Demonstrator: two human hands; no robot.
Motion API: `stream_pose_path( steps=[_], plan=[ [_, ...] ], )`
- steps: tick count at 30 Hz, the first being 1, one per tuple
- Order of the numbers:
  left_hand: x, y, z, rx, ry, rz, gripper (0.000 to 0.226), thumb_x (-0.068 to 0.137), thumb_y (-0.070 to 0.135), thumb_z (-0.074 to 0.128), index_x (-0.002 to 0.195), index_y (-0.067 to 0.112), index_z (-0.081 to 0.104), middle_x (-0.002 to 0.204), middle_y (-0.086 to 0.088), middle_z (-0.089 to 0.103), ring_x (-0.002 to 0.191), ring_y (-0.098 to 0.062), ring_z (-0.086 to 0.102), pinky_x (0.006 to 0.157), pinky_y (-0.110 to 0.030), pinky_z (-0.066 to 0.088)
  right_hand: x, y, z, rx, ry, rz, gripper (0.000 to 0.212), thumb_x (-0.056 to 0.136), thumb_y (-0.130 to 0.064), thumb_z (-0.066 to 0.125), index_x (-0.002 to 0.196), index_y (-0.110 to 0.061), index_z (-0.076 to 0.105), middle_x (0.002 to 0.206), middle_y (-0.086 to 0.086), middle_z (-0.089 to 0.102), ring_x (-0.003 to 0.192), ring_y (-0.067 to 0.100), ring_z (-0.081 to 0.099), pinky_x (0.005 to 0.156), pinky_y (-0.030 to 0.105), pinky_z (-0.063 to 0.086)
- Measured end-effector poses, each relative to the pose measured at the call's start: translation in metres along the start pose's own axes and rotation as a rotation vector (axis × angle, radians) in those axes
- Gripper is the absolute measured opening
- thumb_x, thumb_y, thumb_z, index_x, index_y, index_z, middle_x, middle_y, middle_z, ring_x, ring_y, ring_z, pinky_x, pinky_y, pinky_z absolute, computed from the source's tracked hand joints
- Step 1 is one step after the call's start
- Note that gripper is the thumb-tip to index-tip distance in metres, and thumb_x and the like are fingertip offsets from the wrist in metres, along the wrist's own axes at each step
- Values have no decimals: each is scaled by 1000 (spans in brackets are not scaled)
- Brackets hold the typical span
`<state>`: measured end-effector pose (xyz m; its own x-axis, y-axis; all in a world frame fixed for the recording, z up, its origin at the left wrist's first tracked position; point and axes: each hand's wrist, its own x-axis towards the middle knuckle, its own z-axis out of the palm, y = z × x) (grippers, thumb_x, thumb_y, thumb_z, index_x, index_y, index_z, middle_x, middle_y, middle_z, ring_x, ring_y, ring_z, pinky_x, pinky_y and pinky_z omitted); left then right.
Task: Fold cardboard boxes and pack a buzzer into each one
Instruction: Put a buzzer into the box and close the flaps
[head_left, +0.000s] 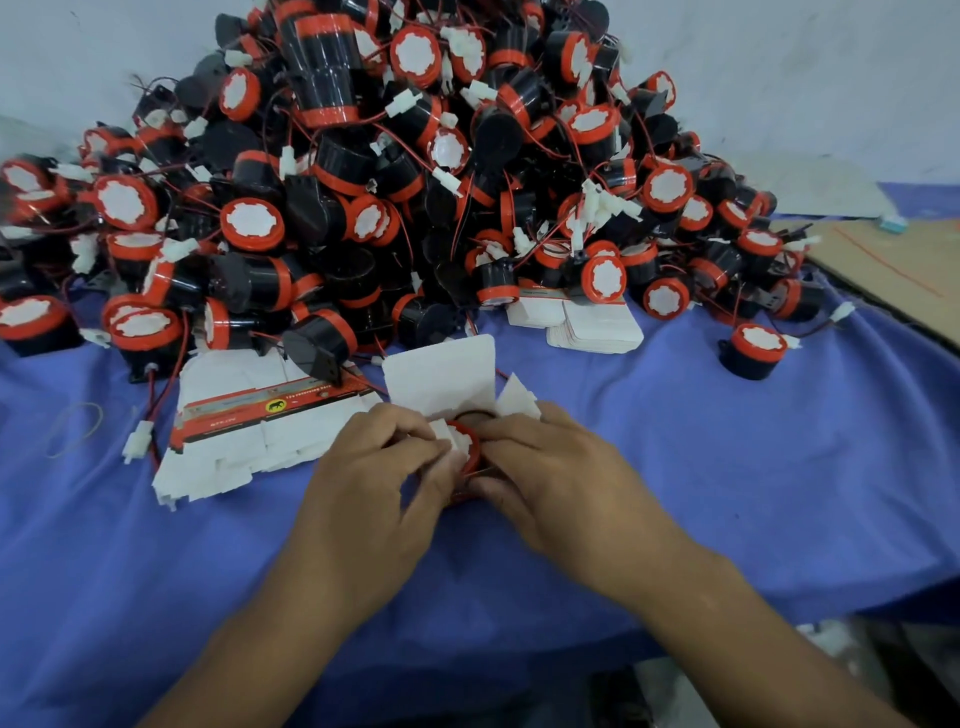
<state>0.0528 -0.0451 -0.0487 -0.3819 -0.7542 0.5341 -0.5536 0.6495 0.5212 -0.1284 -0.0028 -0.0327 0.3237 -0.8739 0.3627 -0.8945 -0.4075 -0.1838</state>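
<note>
Where buzzers (253, 223) heap, blue cloth (727, 467), pale wall (805, 78)

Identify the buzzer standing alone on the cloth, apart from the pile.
The buzzer at the far right, face up, alone on the blue cloth. The rest are heaped in the pile, bar one between the left hand and right hand.

Rubber band (100, 418) lies on the blue cloth (727, 467); brown board (893, 270) at right
</note>
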Motion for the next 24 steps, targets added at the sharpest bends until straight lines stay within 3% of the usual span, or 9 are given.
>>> stream_pose_path(
  steps=[5,8,9,12,14,17,21,23,24],
  plan=[
    [2,-3,-4,1,-44,-64,23,89,26,60,82,11,75,92,7,61,87,-16,59,79,-24,44,-3,-2,-9,134,258,130,28,101,-23,50,129,-24,51,136,-4,55,78,21,65,56,41,54],
    [3,-3,-4,-55,-68,-137,24,87,33,59,81,17,75,94,13,60,91,-9,57,80,-17,43,-3,2,-8,315,324,330,31,104,-22,54,134,-20,50,98,-8,57,64,-1,54,60,11,41],
    [3,-2,-4,-65,-71,-147,24,87,34,59,80,18,75,93,14,59,91,-8,57,80,-16,43,-1,3,-7,416,308,387,32,102,-27,58,132,-21,50,94,-11,58,64,-4,57,59,10,42],
    [4,-1,-3,-46,-64,-140,23,87,32,59,77,16,73,92,13,59,90,-9,56,81,-13,40,1,8,-7,694,290,528,29,94,-52,54,109,-28,61,92,-6,71,77,14,70,65,30,56],
    [5,-1,-2,-31,-65,-139,22,88,30,61,76,15,72,91,13,59,89,-10,56,81,-12,39,1,14,-6,701,238,536,32,100,-45,53,97,-18,70,90,5,72,86,24,69,79,47,56],
    [4,0,-1,-24,-65,-113,18,91,24,64,76,16,71,91,13,60,89,-10,56,80,-12,38,1,18,-1,681,177,467,13,98,-18,64,92,-16,76,95,-7,69,91,9,65,82,27,54],
    [4,2,-1,-83,-23,-154,15,88,29,57,79,24,67,86,16,61,86,-9,59,75,-22,45,5,17,7,637,114,464,7,94,-15,69,96,-21,73,106,-11,59,94,2,61,78,15,50],
    [4,0,1,-177,42,-230,4,90,28,63,89,30,61,87,16,63,87,-7,61,74,-26,49,6,18,10,664,115,526,23,94,-21,70,113,-29,60,106,-11,58,87,1,61,69,13,49],
    [4,0,1,-224,67,-275,16,89,24,68,96,32,56,92,18,63,88,-6,62,75,-28,51,6,19,10,698,106,554,37,93,-24,71,123,-32,51,108,-11,58,82,2,62,64,13,48]
  ],
)
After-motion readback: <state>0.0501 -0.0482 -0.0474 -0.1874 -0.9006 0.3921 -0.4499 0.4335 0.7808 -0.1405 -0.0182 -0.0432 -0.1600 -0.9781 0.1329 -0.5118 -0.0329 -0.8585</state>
